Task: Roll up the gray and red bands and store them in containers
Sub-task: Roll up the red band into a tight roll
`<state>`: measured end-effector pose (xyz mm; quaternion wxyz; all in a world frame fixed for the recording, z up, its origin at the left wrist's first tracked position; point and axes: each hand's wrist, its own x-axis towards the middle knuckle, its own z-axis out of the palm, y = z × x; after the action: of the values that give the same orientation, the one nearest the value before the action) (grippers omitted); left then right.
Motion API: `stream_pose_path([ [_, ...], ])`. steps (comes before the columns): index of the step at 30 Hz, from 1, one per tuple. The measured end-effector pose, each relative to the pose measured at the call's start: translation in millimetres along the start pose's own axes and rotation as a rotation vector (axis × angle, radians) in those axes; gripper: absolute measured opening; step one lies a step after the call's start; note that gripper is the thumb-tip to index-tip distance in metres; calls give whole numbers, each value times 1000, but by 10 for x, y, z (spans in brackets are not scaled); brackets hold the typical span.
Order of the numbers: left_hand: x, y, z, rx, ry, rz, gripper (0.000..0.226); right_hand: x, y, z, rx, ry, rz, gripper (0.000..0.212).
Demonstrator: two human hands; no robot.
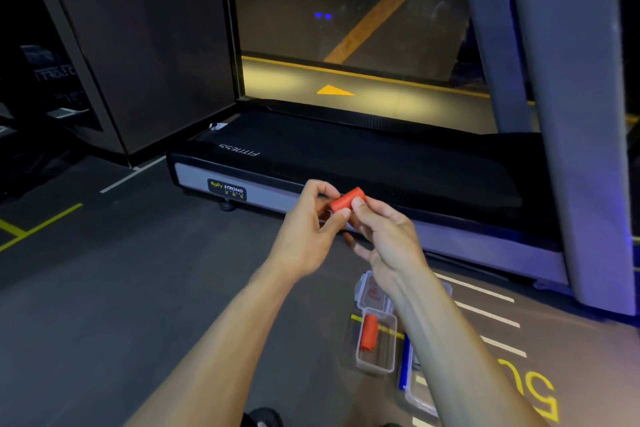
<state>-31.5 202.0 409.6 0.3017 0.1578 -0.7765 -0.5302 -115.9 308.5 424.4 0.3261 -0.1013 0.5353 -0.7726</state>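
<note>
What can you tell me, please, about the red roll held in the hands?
The red roll is a band wound into a short, tight cylinder, matte orange-red and rubbery-looking. It is held in the air in front of the treadmill, lying roughly level with its right end tilted up a little. The left hand pinches its left end between thumb and fingers, and the right hand grips its right part from below with thumb and fingertips. No loose tail shows. It touches nothing else.

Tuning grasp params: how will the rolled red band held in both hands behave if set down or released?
The rolled red band is a short cylinder, so it would probably roll on the floor. It looks like wound flexible strip, so it may loosen once the left hand and right hand let go. Small, likely light.
</note>
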Motion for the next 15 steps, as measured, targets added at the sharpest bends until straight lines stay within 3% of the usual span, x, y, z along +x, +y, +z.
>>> stream_pose_path([
  [5,0,100,207,300,70,90,23,14,-71,8,-93,114,-90,14],
  [11,307,146,494,350,-58,29,27,288,-209,-240,-316,228,-246,14],
  [15,429,-226,612,308,-203,-87,38,597,-67,-444,-438,254,-197,12],
])
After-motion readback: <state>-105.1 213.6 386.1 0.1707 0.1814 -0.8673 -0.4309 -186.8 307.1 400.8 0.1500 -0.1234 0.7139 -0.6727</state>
